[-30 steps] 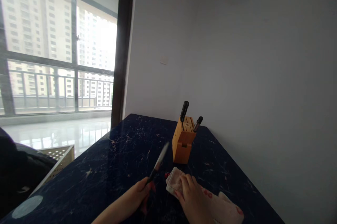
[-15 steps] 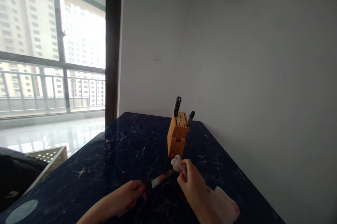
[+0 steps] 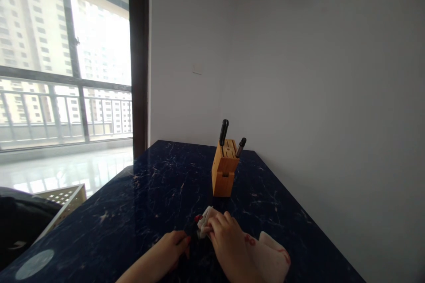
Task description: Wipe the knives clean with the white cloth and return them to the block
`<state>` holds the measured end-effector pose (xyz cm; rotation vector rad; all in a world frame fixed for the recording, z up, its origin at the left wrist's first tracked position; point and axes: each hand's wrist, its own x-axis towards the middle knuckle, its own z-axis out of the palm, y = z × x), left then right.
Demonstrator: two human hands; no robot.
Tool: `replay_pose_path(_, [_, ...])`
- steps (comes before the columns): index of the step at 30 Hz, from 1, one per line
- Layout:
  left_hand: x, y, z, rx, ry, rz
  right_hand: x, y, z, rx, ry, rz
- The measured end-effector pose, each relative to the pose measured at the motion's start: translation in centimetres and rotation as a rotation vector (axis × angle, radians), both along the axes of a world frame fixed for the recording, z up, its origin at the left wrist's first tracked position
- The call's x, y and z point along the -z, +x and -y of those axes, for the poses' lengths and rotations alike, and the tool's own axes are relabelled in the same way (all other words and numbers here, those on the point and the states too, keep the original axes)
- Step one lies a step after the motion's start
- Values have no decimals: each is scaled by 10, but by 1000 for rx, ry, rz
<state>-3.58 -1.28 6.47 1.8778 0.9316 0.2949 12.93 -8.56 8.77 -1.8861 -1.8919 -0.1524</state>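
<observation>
Knife (image 3: 190, 228): located low at the centre of the view, above the near part of the table (image 3: 166, 185), between the two hands. Only a dark portion shows; the blade is not visible and is apparently covered by the cloth (image 3: 270, 254). The left hand (image 3: 172, 245) is closed around the handle. The right hand (image 3: 227, 238) pinches a folded part of the cloth just beyond the handle; the loose end trails to the right of the wrist. The step in hand is judged to be wiping the blade. The next move calls for a steady left grip and a cloth stroke toward the tip, fingers clear of the edge. Beyond the hands, the block (image 3: 223, 181) stands upright, carrying two handles. At left, outside the table edge, is a crate (image 3: 71, 203).
</observation>
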Motion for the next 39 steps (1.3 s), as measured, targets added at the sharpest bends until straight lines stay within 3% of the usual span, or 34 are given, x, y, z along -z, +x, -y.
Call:
replay_pose_path(6, [-1, 2, -1, -5, 0, 4, 2, -5, 1, -132, -8, -47])
replay_pose_path(12, [0, 1, -1, 5, 9, 7, 4, 3, 1, -45, -7, 29])
replay_pose_path(17, [-2, 2, -1, 7, -18, 5, 9, -5, 4, -173, 27, 6])
replay_pose_path(23, [0, -1, -2, 9, -44, 2, 5, 0, 6, -28, 17, -36])
replay_pose_path(29, [0, 0, -3, 27, -46, 19, 3, -5, 11, -148, 31, -100])
replay_pose_path(35, [-2, -2, -3, 13, -31, -15, 5, 9, 5, -10, 35, -53])
replay_pose_path(39, [-6, -2, -3, 24, -31, -34, 8, 2, 4, -93, 28, -77])
